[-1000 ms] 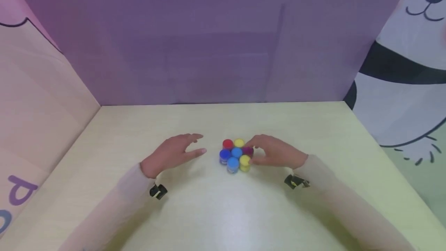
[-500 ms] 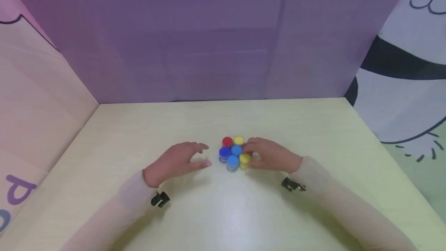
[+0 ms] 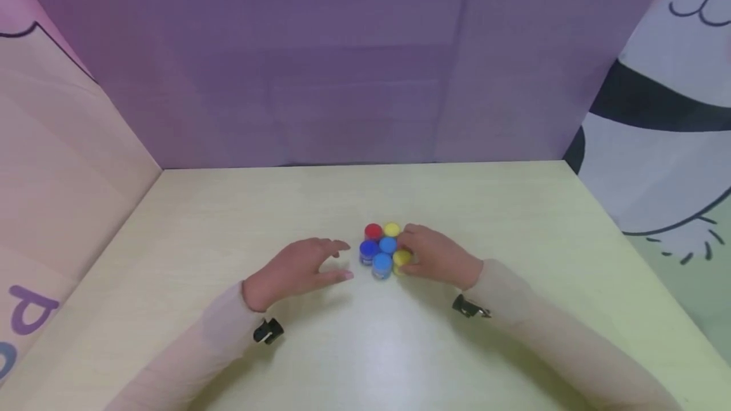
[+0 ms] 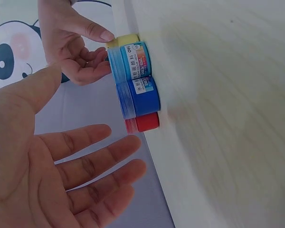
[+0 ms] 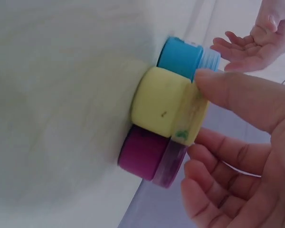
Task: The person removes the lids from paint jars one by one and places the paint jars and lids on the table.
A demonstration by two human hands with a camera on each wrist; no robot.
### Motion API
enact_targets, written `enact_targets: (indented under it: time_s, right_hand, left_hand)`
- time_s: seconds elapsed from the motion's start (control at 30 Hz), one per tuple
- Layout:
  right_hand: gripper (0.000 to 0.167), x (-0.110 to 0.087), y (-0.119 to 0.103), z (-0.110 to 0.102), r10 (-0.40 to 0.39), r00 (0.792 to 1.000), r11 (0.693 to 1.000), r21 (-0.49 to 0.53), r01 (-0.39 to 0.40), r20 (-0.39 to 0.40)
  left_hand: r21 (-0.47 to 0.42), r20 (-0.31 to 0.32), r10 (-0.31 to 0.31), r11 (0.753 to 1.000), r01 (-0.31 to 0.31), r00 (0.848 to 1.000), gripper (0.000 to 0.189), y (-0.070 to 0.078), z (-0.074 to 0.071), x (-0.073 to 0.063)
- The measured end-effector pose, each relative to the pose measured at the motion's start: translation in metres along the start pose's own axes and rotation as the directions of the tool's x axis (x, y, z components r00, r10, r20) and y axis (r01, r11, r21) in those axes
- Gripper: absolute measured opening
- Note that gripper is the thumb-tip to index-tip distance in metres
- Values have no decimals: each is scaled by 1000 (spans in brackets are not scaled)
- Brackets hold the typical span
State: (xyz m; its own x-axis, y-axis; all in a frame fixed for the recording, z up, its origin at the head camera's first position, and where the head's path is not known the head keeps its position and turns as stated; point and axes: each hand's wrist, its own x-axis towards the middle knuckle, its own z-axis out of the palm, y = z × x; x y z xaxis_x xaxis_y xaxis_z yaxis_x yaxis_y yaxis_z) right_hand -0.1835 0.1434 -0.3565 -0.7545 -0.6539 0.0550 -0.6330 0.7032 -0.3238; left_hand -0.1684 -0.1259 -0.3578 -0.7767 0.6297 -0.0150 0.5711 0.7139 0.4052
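Observation:
Several small paint jars stand upright in a tight cluster on the table. My right hand (image 3: 438, 255) is at their right side and pinches the lid of the front yellow paint jar (image 3: 402, 259) between thumb and fingers. Beside it is a purple paint jar (image 5: 143, 153), hidden by the hand in the head view. A light blue jar (image 3: 382, 265), a dark blue jar (image 3: 368, 251), a red jar (image 3: 374, 231), a back yellow jar (image 3: 391, 229) and a middle blue jar (image 3: 388, 245) make up the rest. To the left, my left hand (image 3: 297, 270) holds nothing, its fingers extended toward the jars.
The pale wooden table (image 3: 365, 347) ends at a purple backdrop (image 3: 365, 81). Printed panels stand on both sides, with a panda figure (image 3: 657, 163) on the right one. Small black clips (image 3: 268, 331) hang at both wrists.
My left hand has moved right and slightly nearer, closer to the jars. My right hand has shifted left, its thumb and fingers closing in on the front yellow jar. The jars stay clustered.

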Motion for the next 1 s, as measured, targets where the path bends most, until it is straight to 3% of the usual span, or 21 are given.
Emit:
enact_targets:
  time_s: [0.3, 0.4, 0.77, 1.0]
  right_hand:
    - [24, 4, -7, 6, 154, 984, 986, 50, -159, 92]
    - [25, 3, -11, 7, 173, 980, 981, 67, -181, 102]
    - [26, -4, -33, 15, 31, 993, 993, 112, -44, 116]
    - [25, -4, -45, 20, -20, 993, 994, 109, 7, 116]
  left_hand:
    - [13, -14, 36, 999, -36, 999, 54, 2, 0, -1]
    - [19, -8, 48, 999, -48, 999, 52, 2, 0, -1]
    - [-19, 82, 125, 992, -124, 989, 45, 12, 13, 2]
    - [-19, 90, 150, 989, -149, 985, 46, 16, 25, 8]
